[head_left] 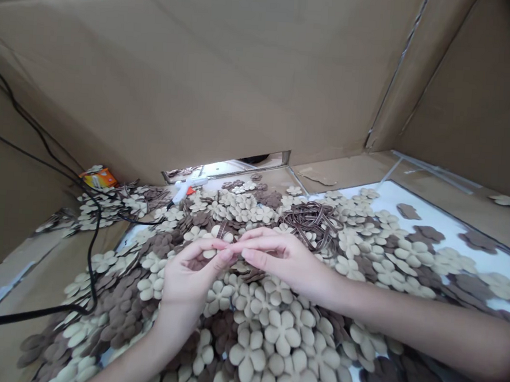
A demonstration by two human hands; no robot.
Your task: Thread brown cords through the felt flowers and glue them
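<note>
My left hand (pixel 189 273) and my right hand (pixel 283 259) meet at the fingertips over a heap of fabric flowers (pixel 283 333). The left thumb and index finger are pinched together. A short piece of brown ribbon with pale stripes (pixel 222 230) rises from the pinch, in front of a beige flower. My right thumb and fingers close in from the other side; what lies between them is hidden. Behind the right hand lies a tangled bundle of the same striped ribbon (pixel 311 222).
Tall cardboard walls (pixel 254 70) surround the white work surface (pixel 367 192), with a slot (pixel 226 165) low in the back one. A white glue gun (pixel 188 188) lies at the back left near an orange packet (pixel 99 178). Black cables (pixel 93 250) run along the left.
</note>
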